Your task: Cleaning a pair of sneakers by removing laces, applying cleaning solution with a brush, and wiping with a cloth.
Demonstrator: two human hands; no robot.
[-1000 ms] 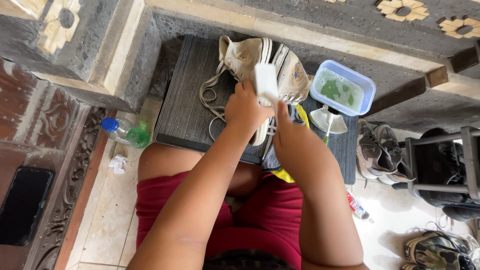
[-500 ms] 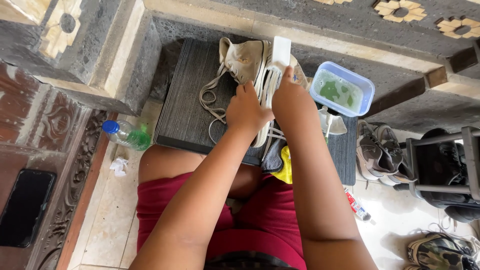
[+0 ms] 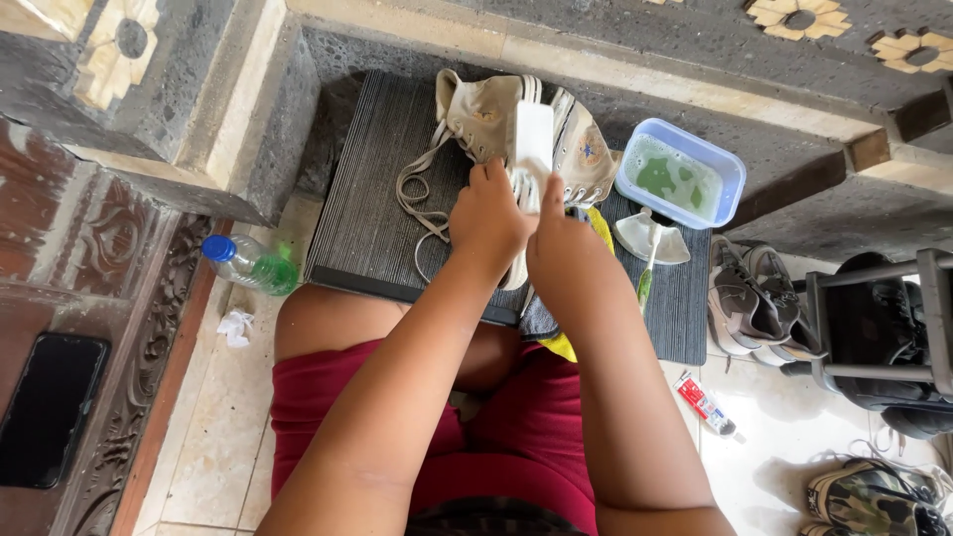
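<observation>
Beige high-top canvas shoe (image 3: 486, 114) lies on dark ribbed mat, opened wide, tongue and side panels spread flat, toe toward the stone step. Fabric grubby, round patch visible on the right panel. Off-white laces (image 3: 422, 203) loosened, trailing in loops off the shoe's left side across the mat. White oblong brush (image 3: 531, 144) held upright over the middle of the shoe, bristle side not clearly seen. It sits just above the fingers, blurred at its upper end.

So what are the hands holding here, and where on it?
The left hand steadies the beige shoe at its laces. The right hand grips a white brush by its lower end.
</observation>
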